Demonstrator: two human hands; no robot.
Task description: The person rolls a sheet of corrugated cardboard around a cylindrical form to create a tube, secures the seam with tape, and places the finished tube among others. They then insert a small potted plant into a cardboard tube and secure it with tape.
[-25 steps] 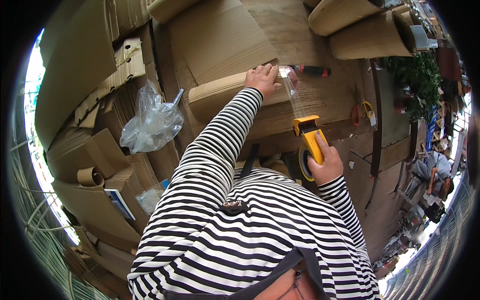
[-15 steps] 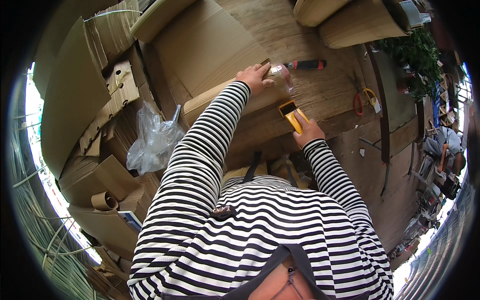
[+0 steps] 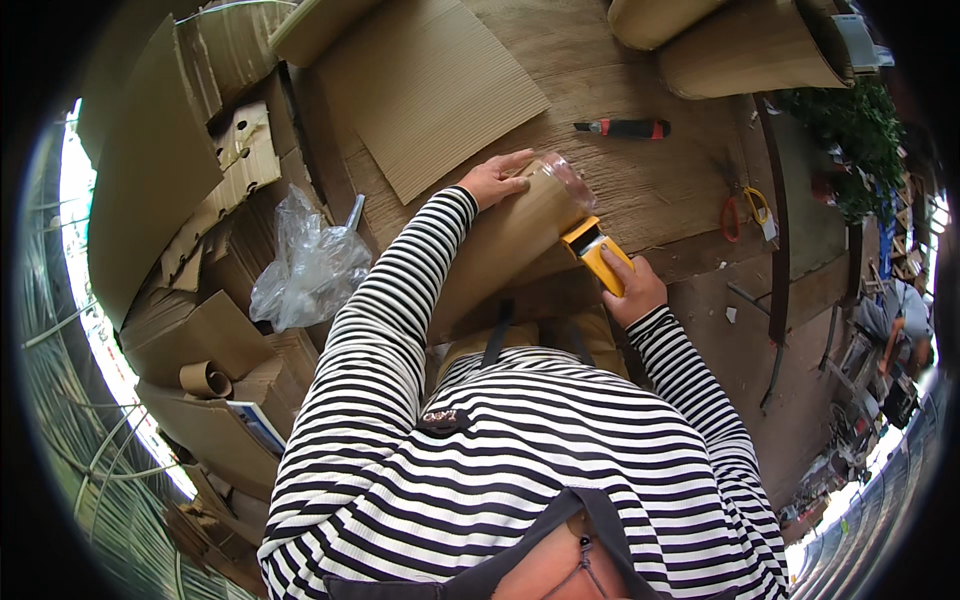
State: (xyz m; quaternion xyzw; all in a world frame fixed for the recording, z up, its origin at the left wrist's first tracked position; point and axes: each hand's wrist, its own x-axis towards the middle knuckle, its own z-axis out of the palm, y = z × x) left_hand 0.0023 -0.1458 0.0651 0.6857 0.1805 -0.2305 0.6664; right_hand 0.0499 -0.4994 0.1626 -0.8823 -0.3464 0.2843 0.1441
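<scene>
A brown cardboard roll (image 3: 510,225) lies slanting across the bench in front of me. Shiny clear film (image 3: 567,180) wraps its upper right end. My left hand (image 3: 497,180) rests on the roll's upper side, fingers stretched out and not wrapped round it. Below that film end, my right hand (image 3: 637,287) grips a yellow handheld tool with a dark head (image 3: 600,258). The tool's head is against or very close to the roll's end; its exact kind is unclear. A red-and-black utility knife (image 3: 630,128) lies beyond the roll.
A flat cardboard sheet (image 3: 430,90) covers the far bench. Scissors with red and yellow handles (image 3: 748,213) lie to the right. Large cardboard rolls (image 3: 755,50) stand at the far right. A clear plastic bag (image 3: 305,265) and stacked cardboard (image 3: 215,345) are at my left.
The cardboard roll has turned and come nearer to me, its left end swinging toward my body. My left hand moved with it. The yellow tool has come against or close to the film end.
</scene>
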